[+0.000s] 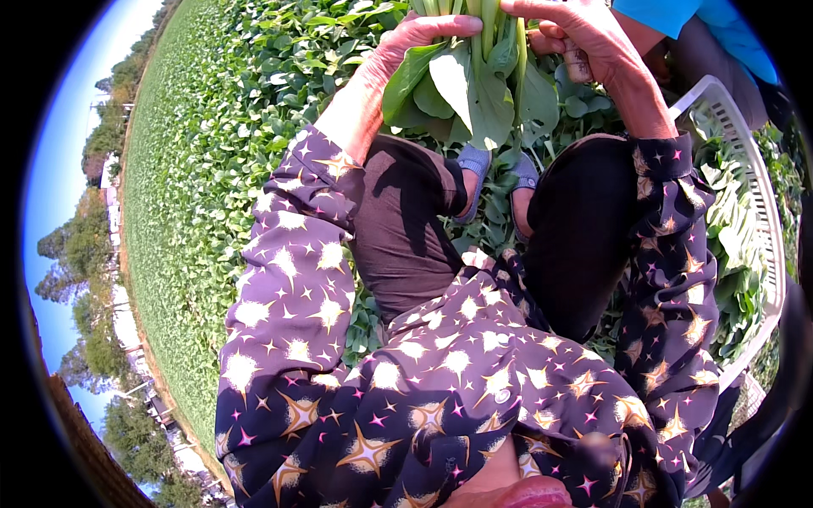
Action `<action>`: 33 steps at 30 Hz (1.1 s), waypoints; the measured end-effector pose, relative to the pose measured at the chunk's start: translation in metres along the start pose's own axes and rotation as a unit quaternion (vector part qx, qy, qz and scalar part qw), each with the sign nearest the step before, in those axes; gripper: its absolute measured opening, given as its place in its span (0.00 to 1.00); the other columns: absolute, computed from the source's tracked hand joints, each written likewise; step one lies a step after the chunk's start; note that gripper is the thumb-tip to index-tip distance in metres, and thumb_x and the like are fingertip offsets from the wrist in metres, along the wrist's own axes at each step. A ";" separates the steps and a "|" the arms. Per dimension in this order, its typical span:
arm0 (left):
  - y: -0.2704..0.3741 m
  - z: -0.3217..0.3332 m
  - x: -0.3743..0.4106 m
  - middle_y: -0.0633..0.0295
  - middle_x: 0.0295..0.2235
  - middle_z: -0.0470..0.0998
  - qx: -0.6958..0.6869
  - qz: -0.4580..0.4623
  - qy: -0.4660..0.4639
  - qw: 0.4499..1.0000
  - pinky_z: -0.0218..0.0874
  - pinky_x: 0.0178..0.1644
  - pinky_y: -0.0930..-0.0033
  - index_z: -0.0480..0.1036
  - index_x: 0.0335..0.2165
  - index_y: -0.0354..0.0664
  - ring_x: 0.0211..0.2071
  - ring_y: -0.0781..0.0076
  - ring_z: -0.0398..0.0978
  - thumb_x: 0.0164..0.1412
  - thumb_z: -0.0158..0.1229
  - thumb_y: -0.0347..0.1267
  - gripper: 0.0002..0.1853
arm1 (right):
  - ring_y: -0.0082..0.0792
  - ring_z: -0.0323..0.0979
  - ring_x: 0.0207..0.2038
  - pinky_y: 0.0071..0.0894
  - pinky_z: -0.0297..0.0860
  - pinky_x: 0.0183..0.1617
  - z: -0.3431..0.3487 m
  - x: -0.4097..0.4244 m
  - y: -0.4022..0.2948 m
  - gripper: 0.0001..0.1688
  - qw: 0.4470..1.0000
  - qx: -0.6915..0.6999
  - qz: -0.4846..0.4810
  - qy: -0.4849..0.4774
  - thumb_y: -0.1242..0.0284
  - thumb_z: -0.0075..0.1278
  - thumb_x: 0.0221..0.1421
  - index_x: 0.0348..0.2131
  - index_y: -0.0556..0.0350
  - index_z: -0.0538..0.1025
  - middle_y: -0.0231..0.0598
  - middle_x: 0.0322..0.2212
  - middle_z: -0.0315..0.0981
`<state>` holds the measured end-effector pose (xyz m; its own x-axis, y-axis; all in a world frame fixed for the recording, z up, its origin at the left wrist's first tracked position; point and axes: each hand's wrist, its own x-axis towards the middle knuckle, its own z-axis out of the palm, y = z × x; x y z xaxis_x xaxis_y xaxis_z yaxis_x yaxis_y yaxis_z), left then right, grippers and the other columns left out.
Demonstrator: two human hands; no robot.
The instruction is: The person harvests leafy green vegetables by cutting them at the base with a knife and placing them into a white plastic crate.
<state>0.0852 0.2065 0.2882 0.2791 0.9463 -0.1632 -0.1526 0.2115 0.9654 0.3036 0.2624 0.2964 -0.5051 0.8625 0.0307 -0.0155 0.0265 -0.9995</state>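
A bunch of leafy greens (473, 95) is held upside down at the top of the view, its pale stems up and its broad leaves hanging. My left hand (427, 39) grips it from the left, the thumb laid across the stems. On the other side, my right hand (591, 44) presses a digit against the stems, with its other fingers curled beside them. One curled finger looks soiled or wrapped; which of the two is unclear. The upper ends of the stems are cut off by the picture's edge.
Low green plants (209, 190) cover the field on the left. At right stands a white plastic crate (772, 209) holding cut greens (730, 228). A person in a blue top (660, 16) is close by at the upper right. Grey-blue shoes (473, 165) rest among leaves between my bent knees.
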 end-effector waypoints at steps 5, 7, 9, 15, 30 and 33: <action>0.004 -0.008 -0.003 0.58 0.46 0.75 0.020 -0.005 0.013 1.000 0.64 0.52 0.65 0.66 0.53 0.39 0.47 0.67 0.73 0.48 0.59 0.18 0.31 | 0.18 0.62 0.13 0.18 0.58 0.17 -0.009 0.005 0.009 0.08 0.996 0.008 0.051 -0.077 0.70 0.58 0.45 0.23 0.57 0.76 0.27 0.13 0.65; 0.000 -0.014 0.003 0.58 0.46 0.75 0.021 -0.003 0.008 1.000 0.64 0.52 0.65 0.67 0.53 0.39 0.47 0.67 0.74 0.47 0.59 0.18 0.31 | 0.20 0.63 0.14 0.19 0.59 0.18 -0.013 0.006 0.012 0.08 0.996 -0.018 0.049 -0.069 0.71 0.57 0.45 0.23 0.58 0.76 0.29 0.13 0.65; -0.002 -0.022 0.006 0.59 0.44 0.76 0.008 -0.035 0.019 0.999 0.65 0.51 0.66 0.68 0.51 0.38 0.46 0.68 0.74 0.47 0.59 0.18 0.29 | 0.21 0.64 0.14 0.20 0.59 0.18 -0.013 0.007 0.015 0.08 0.997 -0.031 0.044 -0.062 0.71 0.56 0.45 0.23 0.59 0.76 0.31 0.13 0.66; 0.002 -0.010 -0.006 0.61 0.40 0.76 0.068 0.030 0.019 0.997 0.65 0.49 0.69 0.69 0.47 0.38 0.43 0.70 0.74 0.45 0.58 0.16 0.26 | 0.25 0.66 0.15 0.24 0.62 0.19 -0.006 0.008 0.030 0.09 0.990 -0.141 -0.003 -0.001 0.72 0.54 0.45 0.23 0.62 0.76 0.36 0.12 0.67; 0.006 -0.020 -0.006 0.58 0.44 0.76 -0.060 -0.024 0.047 0.997 0.65 0.52 0.66 0.68 0.51 0.38 0.45 0.67 0.74 0.50 0.57 0.17 0.27 | 0.16 0.63 0.12 0.16 0.58 0.14 0.010 0.000 0.005 0.10 0.991 -0.066 0.099 -0.057 0.69 0.56 0.50 0.23 0.58 0.78 0.28 0.12 0.68; -0.004 -0.024 -0.003 0.59 0.43 0.76 -0.020 0.006 0.039 0.999 0.65 0.52 0.67 0.67 0.51 0.39 0.44 0.68 0.75 0.48 0.57 0.17 0.29 | 0.16 0.63 0.12 0.15 0.58 0.14 0.009 0.004 0.016 0.11 0.992 -0.055 0.097 -0.055 0.69 0.55 0.51 0.25 0.59 0.78 0.29 0.13 0.68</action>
<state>0.0620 0.2086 0.2800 0.2018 0.9648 -0.1684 -0.1936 0.2079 0.9588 0.2933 0.2612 0.2806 -0.5799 0.7969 -0.1693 0.1836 -0.0747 -0.9802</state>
